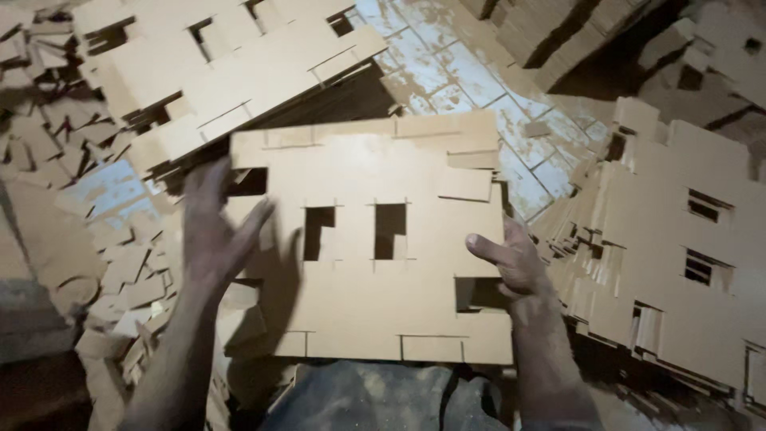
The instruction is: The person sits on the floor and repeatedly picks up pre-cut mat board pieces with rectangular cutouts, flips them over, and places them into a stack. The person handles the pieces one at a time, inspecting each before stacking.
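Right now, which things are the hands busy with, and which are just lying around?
In hand:
- cardboard sheet with cut-out holes
- left hand, flat on its left edge
- right hand, gripping its right edge

Lying about:
- stack of cut sheets on the right
- sheets behind
- cardboard scraps
- tiled floor

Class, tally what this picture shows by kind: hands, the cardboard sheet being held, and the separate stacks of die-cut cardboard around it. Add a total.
Hands: 2, left hand and right hand
Held cardboard sheet: 1
Cardboard stacks: 2, upper-left stack and right stack
Total: 5
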`<state>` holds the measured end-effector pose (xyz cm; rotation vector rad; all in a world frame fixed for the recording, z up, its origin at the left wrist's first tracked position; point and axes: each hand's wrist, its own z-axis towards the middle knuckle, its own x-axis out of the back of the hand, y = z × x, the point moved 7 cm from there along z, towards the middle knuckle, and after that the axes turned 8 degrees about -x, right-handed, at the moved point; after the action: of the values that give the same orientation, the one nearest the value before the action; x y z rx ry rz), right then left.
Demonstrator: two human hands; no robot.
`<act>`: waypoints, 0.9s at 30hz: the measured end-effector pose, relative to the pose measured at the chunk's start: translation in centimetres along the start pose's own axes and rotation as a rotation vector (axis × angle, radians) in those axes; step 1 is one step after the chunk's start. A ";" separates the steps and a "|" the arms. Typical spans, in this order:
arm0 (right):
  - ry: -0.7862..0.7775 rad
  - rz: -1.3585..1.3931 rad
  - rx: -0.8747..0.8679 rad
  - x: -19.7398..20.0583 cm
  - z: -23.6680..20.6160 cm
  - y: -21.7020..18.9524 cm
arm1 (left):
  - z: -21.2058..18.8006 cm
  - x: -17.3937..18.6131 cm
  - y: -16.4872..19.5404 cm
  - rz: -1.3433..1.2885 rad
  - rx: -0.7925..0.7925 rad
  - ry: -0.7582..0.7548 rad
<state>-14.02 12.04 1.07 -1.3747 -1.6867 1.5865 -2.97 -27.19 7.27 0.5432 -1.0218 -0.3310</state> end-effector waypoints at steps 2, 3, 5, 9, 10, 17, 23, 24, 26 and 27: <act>0.005 -0.047 -0.044 -1.9 0.3 0.0 | 2.4 -0.9 3.1 -0.083 -0.175 -0.057; 0.001 -0.073 -0.059 -2.7 0.5 -0.1 | 3.8 -1.8 4.7 -0.056 -0.266 -0.116; -0.042 -0.055 -0.061 -3.9 0.4 -0.4 | 7.2 -4.2 7.4 -0.132 -0.376 -0.238; -0.001 -0.128 -0.021 -4.4 -0.4 -1.0 | 14.3 -11.7 10.2 -0.112 -0.296 -0.570; -0.017 -0.134 -0.018 -4.5 -0.6 -1.1 | 15.4 -12.7 10.7 -0.228 -0.314 -0.632; -0.024 -0.087 -0.016 -3.5 -1.5 -0.6 | 17.3 -17.8 12.7 -0.254 -0.037 -0.885; -0.036 -0.077 -0.007 -3.6 -1.2 0.1 | 17.1 -16.0 13.5 -0.093 -0.112 -0.654; -0.031 -0.100 0.008 -3.7 -1.1 0.1 | 16.9 -15.5 13.7 -0.069 -0.129 -0.594; -0.026 -0.034 -0.019 -3.7 -1.0 0.4 | 16.0 -15.5 14.1 0.025 -0.129 -0.559; -0.024 -0.003 -0.034 -3.6 -1.1 0.6 | 15.5 -15.5 14.1 0.069 -0.127 -0.541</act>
<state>-11.46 9.36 1.88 -1.3741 -1.7362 1.5852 -23.96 -12.01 10.58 0.3041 -1.5259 -0.4927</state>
